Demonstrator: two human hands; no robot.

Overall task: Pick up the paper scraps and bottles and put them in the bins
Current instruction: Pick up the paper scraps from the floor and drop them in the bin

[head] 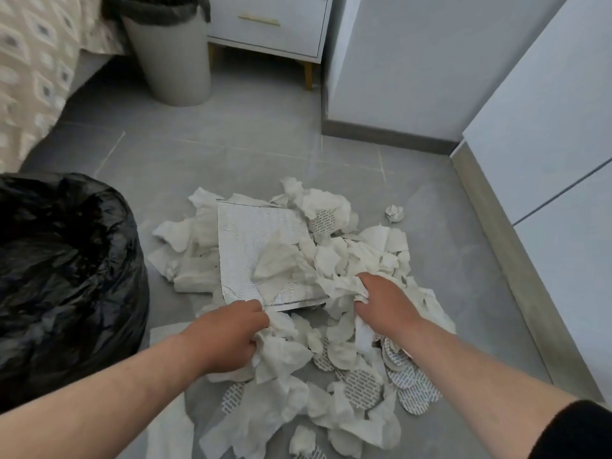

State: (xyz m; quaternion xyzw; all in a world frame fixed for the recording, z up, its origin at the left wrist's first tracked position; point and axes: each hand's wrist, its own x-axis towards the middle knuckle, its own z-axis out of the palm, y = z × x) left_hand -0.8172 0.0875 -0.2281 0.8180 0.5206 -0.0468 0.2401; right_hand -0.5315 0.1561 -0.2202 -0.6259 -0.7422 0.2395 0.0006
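Note:
A heap of crumpled white paper scraps point(334, 260) covers the grey floor in the middle of the view, mixed with round patterned paper discs point(362, 387). A square silver foil sheet point(251, 243) lies on top of the heap. My left hand point(228, 336) is closed on a bunch of scraps at the sheet's near edge. My right hand point(381, 303) grips scraps to the right of the sheet. A bin lined with a black bag point(66, 279) stands at the left. A grey bin point(169, 51) with a dark liner stands farther back. No bottle is visible.
One paper ball point(394, 213) lies apart to the right of the heap. A white nightstand point(271, 24) on wooden legs is at the back, a patterned bedspread point(29, 67) at the left, and white cabinets point(546, 134) run along the right.

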